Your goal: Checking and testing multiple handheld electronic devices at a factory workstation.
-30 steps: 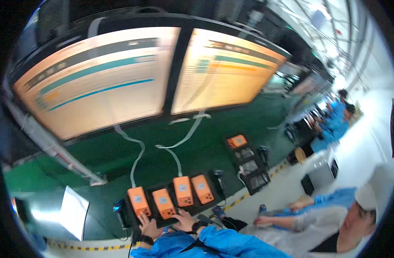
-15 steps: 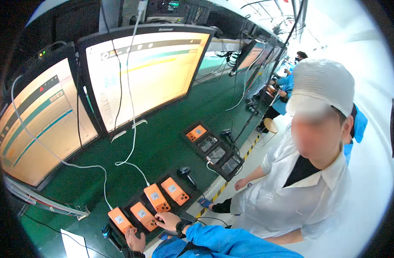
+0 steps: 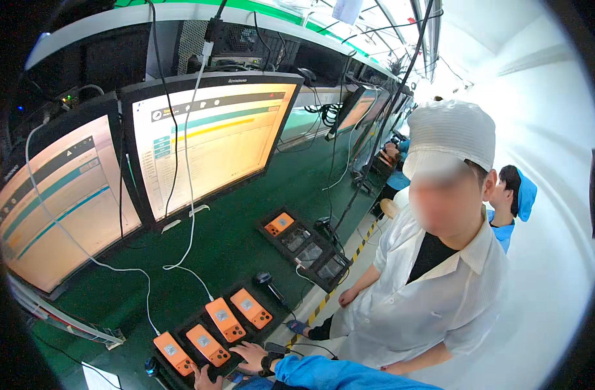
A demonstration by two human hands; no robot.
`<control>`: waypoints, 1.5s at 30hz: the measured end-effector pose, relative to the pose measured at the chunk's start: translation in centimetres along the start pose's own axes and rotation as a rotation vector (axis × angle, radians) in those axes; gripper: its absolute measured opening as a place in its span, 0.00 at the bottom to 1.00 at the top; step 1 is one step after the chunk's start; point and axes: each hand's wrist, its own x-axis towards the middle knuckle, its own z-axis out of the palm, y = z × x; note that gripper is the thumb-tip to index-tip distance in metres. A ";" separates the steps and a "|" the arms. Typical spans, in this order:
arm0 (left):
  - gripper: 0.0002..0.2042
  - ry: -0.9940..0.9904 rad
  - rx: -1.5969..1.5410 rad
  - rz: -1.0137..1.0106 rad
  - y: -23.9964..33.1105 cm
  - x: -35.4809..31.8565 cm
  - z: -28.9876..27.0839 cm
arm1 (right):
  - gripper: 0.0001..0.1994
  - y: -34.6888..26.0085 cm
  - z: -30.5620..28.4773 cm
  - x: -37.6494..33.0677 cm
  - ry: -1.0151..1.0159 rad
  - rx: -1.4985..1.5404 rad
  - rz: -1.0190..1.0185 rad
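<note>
Four orange smartphones lie in a black tray (image 3: 195, 319) at the front of the bench, camera ends toward me. The leftmost phone (image 3: 174, 354) and the third phone (image 3: 225, 320) have white cables plugged in; the second phone (image 3: 206, 344) and the rightmost phone (image 3: 251, 308) have none. My left hand (image 3: 207, 379), cut off by the lower edge, has thumb and fingers apart at the near end of the leftmost phone. Beside the second phone's near end, my right hand (image 3: 249, 356) stretches its fingers over the tray's edge. Neither hand visibly holds anything.
Two monitors (image 3: 210, 140) stand behind the tray. A handheld scanner (image 3: 269, 286) lies beside it, another scanner (image 3: 156, 370) at its left. Farther right is a second tray (image 3: 291, 224) with one orange phone. A person in a white coat (image 3: 434, 279) stands close at my right.
My view has tilted up, so the bench and trays sit lower and farther left. Both hands remain near the same phones; the right hand's fingers look more stretched out.
</note>
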 end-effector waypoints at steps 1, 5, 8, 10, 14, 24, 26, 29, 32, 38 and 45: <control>0.30 0.000 -0.001 0.000 -0.4 0.2 0.1 | 0.33 0.0 -0.1 -0.1 0.011 0.000 0.019; 0.28 -0.093 -0.017 0.057 -2.0 1.0 0.8 | 0.34 -0.1 -0.1 -0.2 -0.004 0.023 -0.001; 0.27 -0.119 0.011 0.053 -2.5 1.4 1.4 | 0.34 0.1 -0.1 0.0 -0.009 0.025 0.004; 0.26 -0.127 0.067 0.015 -2.6 1.5 1.5 | 0.34 0.2 -0.1 0.3 -0.019 0.007 0.006; 0.25 -0.105 0.045 0.052 -2.1 1.3 0.9 | 0.34 0.5 0.1 0.6 -0.029 0.034 0.004; 0.24 -0.095 -0.019 0.060 -0.6 0.9 -0.6 | 0.23 3.1 0.0 1.8 0.120 0.461 -0.148; 0.24 -0.134 -0.132 0.128 -0.5 1.5 -1.1 | 0.21 3.4 -0.9 1.7 0.206 0.454 -0.107; 0.22 -0.110 -0.088 0.053 0.0 1.3 -1.8 | 0.17 3.5 -2.4 1.0 0.317 0.433 -0.083; 0.18 0.019 -0.060 -0.085 0.5 1.3 -2.8 | 0.16 3.3 -3.6 0.9 0.508 0.435 -0.097; 0.14 0.197 -0.224 -0.038 1.5 2.2 -3.7 | 0.26 4.3 -4.4 1.8 0.843 0.182 -0.095; 0.12 0.212 -0.185 -0.092 3.2 3.3 -2.4 | 0.29 6.6 -5.1 4.2 0.847 0.097 0.007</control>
